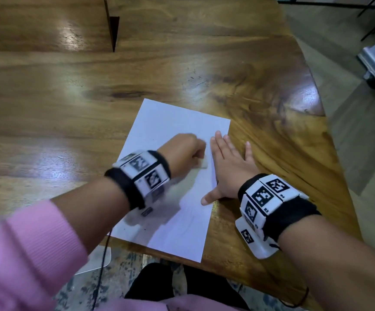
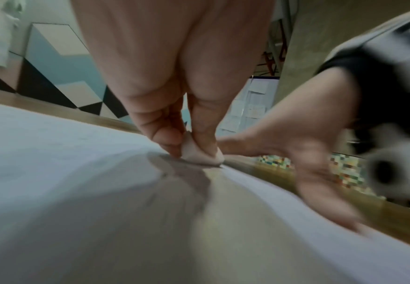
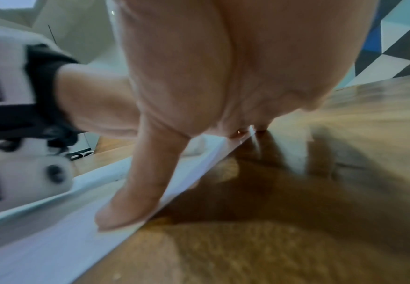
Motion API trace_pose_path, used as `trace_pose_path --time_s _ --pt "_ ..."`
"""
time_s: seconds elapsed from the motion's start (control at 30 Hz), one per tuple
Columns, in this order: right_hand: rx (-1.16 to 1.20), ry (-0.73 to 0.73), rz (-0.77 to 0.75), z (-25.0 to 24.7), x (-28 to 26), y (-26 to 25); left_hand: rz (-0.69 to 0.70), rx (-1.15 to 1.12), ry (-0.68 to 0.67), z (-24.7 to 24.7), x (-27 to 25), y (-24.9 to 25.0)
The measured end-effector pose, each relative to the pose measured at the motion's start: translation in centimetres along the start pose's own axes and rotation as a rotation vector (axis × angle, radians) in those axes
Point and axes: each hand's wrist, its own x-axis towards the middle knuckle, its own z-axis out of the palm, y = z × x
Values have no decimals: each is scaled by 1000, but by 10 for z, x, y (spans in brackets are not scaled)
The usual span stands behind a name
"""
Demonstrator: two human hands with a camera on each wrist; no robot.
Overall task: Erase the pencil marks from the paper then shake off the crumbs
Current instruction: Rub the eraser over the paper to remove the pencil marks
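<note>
A white sheet of paper [image 1: 166,131] lies on the wooden table near its front edge. My left hand [image 1: 185,151] pinches a small white eraser [image 1: 202,164] and presses it onto the middle of the sheet. In the left wrist view the eraser [image 2: 200,154] sits between thumb and fingers against the paper [image 2: 53,153], with faint grey pencil marks [image 2: 174,173] just before it. My right hand [image 1: 229,162] lies flat with fingers spread on the paper's right edge, thumb [image 3: 135,192] on the sheet [image 3: 41,240], outer fingers on the wood.
The wooden table [image 1: 69,86] stretches left and back, with a dark slit [image 1: 113,30] at the far side. Its curved right edge [image 1: 330,131] drops to the floor. A black cable [image 1: 102,265] hangs below the front edge.
</note>
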Motion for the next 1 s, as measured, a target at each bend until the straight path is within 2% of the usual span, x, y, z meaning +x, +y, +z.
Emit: trace_pose_path --time_s 0.1,0.27,0.37,0.43,0.5,0.63,0.67,0.73,0.83,0.87,1.0 --pt "-4 -7 -1 -1 0 1 -15 26 -18 -2 13 11" --pt "25 0 -5 2 1 2 66 5 -215 17 -44 5" --pt "24 -2 -8 1 1 1 74 36 -162 10 -29 4" --pt "17 1 -5 2 1 2 14 34 -68 4 -7 5" --pt "14 5 -7 1 1 2 -10 31 -44 2 -3 5" --pt "28 4 -8 2 2 2 83 33 -278 14 -39 3" --pt "28 2 -8 1 2 1 85 40 -297 14 -41 3" --pt "25 -4 -7 1 1 0 72 63 -209 10 -29 5" --pt "5 -15 2 0 0 1 -14 47 11 4 -3 8" --pt "0 -17 2 -1 0 1 -15 42 6 3 -3 7" --pt "4 -3 2 1 1 1 71 84 -303 8 -39 -1"
